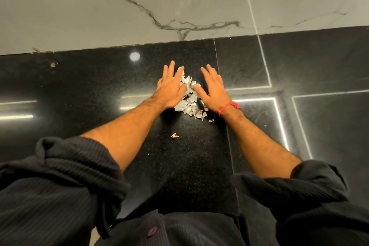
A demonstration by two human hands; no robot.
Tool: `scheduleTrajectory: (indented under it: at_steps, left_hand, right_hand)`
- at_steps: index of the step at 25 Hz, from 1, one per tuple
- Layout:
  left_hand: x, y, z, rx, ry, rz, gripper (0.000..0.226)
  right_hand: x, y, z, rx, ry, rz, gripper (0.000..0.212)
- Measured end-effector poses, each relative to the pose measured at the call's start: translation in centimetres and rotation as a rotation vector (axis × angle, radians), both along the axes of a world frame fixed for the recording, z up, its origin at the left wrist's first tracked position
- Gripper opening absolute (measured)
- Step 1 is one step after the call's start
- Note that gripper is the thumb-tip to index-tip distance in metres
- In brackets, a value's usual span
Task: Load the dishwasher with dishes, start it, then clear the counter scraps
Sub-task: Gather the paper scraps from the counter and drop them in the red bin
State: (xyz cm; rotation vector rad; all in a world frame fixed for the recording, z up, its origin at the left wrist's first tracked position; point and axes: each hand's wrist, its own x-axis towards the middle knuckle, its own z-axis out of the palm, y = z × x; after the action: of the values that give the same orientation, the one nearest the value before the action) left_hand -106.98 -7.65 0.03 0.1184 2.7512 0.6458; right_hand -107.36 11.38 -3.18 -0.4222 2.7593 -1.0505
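Head view: scrap pile [189, 97] on black table [79, 86], lying directly between left hand [171, 88] and right hand [214, 91]. Both hands flat, fingers straight, grasping nothing, flanking pile. Pile's long axis runs away from body. Hands equally near; inward sweep likely next. Stray scrap [175, 136] lies nearer body, apart.

Glossy black stone counter [79, 90] — matt marble wall [99, 16]

Two hands: left hand [171, 88]; right hand [214, 91]; one scrap pile [189, 104]; one stray scrap [175, 136]
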Motion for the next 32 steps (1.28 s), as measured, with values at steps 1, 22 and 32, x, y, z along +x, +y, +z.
scheduleTrajectory:
  at_steps: [1, 22, 32]
  left_hand:
    - [-0.4, 0.3, -0.1, -0.038, -0.019, -0.084, 0.064]
    - [14.9, -4.3, 2.1, -0.126, -0.099, -0.135, 0.158]
    - [12.0, -3.3, 1.4, -0.065, -0.185, -0.18, 0.128]
  right_hand:
    - [-0.3, -0.6, 0.1, 0.082, 0.007, 0.08, 0.073]
    - [11.7, 2.9, 3.4, 0.509, -0.015, 0.236, 0.141]
    - [9.2, -3.8, 4.2, 0.388, -0.168, 0.382, 0.119]
